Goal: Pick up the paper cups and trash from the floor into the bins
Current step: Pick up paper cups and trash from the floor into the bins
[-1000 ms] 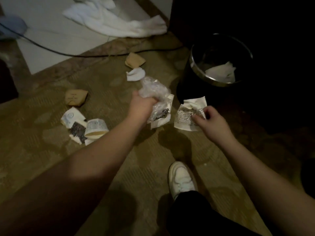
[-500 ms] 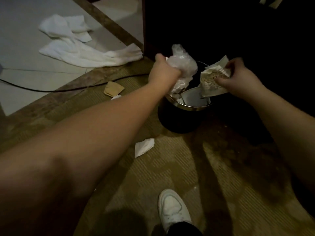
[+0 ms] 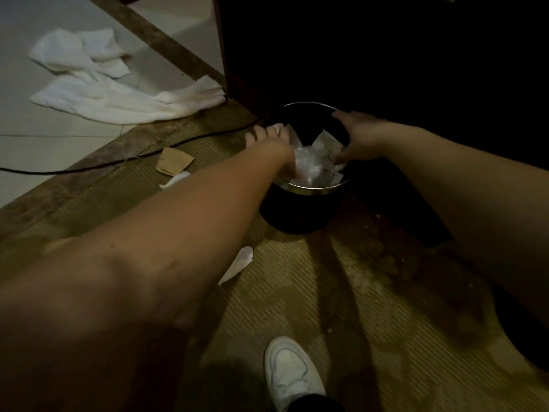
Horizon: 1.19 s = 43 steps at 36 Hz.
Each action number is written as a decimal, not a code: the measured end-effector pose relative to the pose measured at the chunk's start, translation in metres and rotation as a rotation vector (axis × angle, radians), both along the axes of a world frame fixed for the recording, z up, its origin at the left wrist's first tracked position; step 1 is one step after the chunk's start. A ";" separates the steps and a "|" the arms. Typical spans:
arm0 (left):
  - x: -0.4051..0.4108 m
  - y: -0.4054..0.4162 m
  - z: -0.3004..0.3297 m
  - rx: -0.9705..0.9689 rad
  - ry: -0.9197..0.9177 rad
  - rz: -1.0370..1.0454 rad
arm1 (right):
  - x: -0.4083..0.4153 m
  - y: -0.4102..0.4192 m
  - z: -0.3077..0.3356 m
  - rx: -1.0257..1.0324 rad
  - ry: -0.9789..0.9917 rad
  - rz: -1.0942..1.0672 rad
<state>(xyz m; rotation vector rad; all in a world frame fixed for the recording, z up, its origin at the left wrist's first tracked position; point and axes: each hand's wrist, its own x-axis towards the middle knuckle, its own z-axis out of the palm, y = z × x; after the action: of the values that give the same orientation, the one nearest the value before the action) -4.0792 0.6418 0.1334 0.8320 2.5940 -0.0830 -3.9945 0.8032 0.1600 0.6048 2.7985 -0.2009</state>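
Both your hands are over the round black bin [image 3: 297, 217], the one with the metal rim.

Left hand [image 3: 271, 144]: reaches across the near-left rim, fingers spread and straight, pointing up-left. It holds nothing that I can see. The palm side is hidden, so whether it touches the trash below I can't tell.

Right hand [image 3: 358, 136]: sits over the right side of the bin opening, fingers extended toward the far rim, thumb angled down at the paper. No clear grip on anything; contact with the paper is too dark to call.

Inside the bin: crumpled clear plastic wrap [image 3: 310, 168] lies on top, between your hands, with white paper sheets [image 3: 326, 141] sticking up behind it.

On the carpet: a flattened brown paper cup [image 3: 173, 162] sits left of the bin, a white paper scrap [image 3: 175, 179] just beside it, touching or nearly so. Another white scrap [image 3: 239, 263] lies near the bin's base, partly under your left forearm.

A black cable [image 3: 89, 169] runs along the carpet edge. White towels [image 3: 113, 99] lie on the tile floor, well apart from the bin. Your white shoe [image 3: 289, 371] is at the bottom of the view.
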 end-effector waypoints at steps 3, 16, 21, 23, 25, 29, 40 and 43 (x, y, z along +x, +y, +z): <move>-0.003 -0.005 0.009 0.127 -0.076 -0.032 | 0.003 -0.002 -0.001 0.007 -0.007 -0.012; -0.006 -0.066 0.019 0.667 -0.175 0.184 | 0.021 -0.033 -0.009 -0.039 0.194 -0.086; 0.003 -0.109 0.024 0.761 -0.147 0.257 | 0.014 -0.063 0.004 -0.055 0.291 0.007; 0.008 -0.128 0.028 0.823 -0.133 0.322 | 0.011 -0.080 0.013 -0.058 0.333 0.054; 0.015 -0.149 0.035 0.882 -0.148 0.394 | 0.006 -0.102 0.020 -0.057 0.383 0.105; 0.030 -0.201 0.039 0.948 -0.121 0.519 | 0.005 -0.157 0.024 -0.110 0.398 0.203; 0.128 -0.357 -0.042 0.779 -0.155 0.884 | 0.051 -0.273 -0.058 -0.413 0.061 0.402; 0.166 -0.388 -0.078 0.752 -0.217 0.998 | 0.069 -0.284 -0.101 -0.442 -0.035 0.358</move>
<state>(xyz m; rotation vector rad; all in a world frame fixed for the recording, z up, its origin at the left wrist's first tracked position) -3.9130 0.2539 0.0554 -0.3355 2.4972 1.2213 -3.9258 0.5189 0.0592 0.0041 2.6394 -0.6961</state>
